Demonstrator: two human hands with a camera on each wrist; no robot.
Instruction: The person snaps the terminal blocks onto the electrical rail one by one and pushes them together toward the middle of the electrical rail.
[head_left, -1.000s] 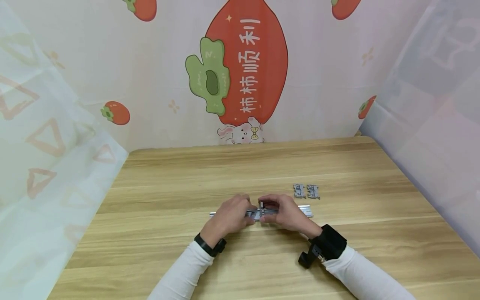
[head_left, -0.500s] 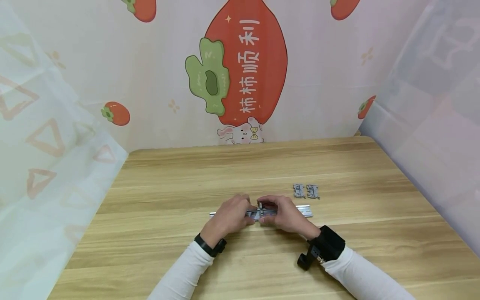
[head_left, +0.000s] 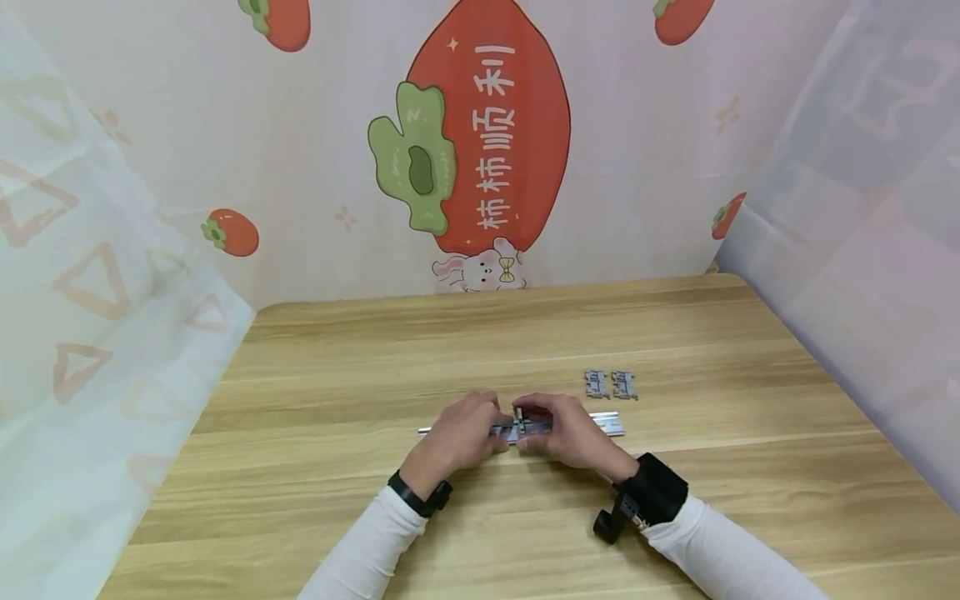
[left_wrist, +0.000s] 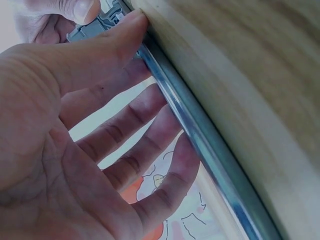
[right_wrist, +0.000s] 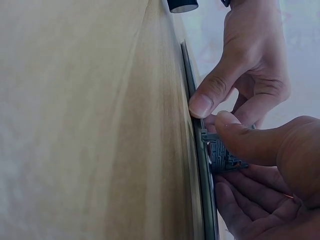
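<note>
A slotted metal DIN rail (head_left: 609, 423) lies lengthwise across the table. My left hand (head_left: 461, 429) grips it left of its middle, thumb on the near edge and fingers along the far edge in the left wrist view. Just to the right, my right hand (head_left: 573, 429) pinches a thin grey terminal block (right_wrist: 222, 154) between thumb and fingers. The block stands upright across the rail, its foot at the rail's near edge in the right wrist view. Both hands cover much of the rail. Two more grey terminal blocks (head_left: 597, 384) lie flat side by side behind its right end.
The wood-grain table (head_left: 337, 358) extends around the rail on all sides. A printed cloth (head_left: 300, 150) hangs behind it, and further sheets hang at left and right. Each wrist wears a black band (head_left: 660, 487) with a camera mount.
My right hand has shifted very slightly left along the rail with the terminal block. My left hand and the two loose blocks stay in place; the head view has tilted a little.
</note>
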